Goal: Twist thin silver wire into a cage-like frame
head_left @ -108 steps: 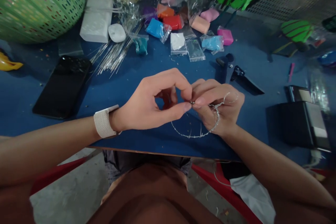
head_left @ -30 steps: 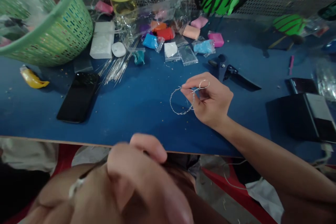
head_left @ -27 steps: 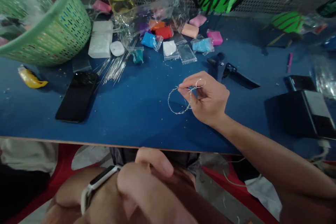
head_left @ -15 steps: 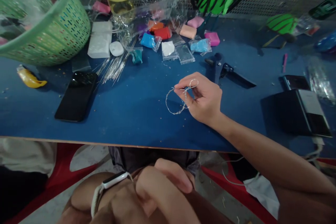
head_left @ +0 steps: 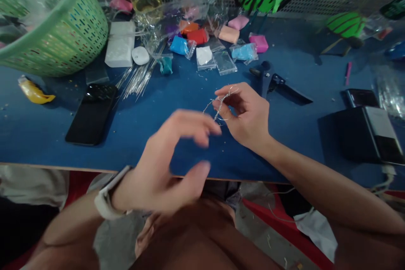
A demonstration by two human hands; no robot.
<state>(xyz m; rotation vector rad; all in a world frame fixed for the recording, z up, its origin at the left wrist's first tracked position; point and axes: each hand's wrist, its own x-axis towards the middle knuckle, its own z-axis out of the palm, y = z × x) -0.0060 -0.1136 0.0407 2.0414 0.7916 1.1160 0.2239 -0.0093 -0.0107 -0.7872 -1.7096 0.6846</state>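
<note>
Over the blue table point(head_left: 104, 156), my right hand point(head_left: 248, 116) pinches a thin silver wire ring point(head_left: 218, 109) between thumb and fingertips. The ring is twisted, with a smaller loop beside it near the fingers. My left hand point(head_left: 177, 158), with a white watch band at the wrist, is blurred by motion; its thumb and fingers are apart and nothing shows between them. Its fingertips are just left of the wire ring and overlap it in view; whether they touch cannot be told.
A green basket point(head_left: 76, 29) stands at the back left, near a black phone point(head_left: 91, 114) and silver wires point(head_left: 141, 76). Clay packets point(head_left: 198, 36) lie at the back centre. Pliers point(head_left: 265, 78) lie beyond my right hand. A dark box point(head_left: 354, 135) sits at the right.
My left hand has risen from my lap to over the table edge, opening beside the ring. My right hand still holds the ring, now turned to a narrower angle.
</note>
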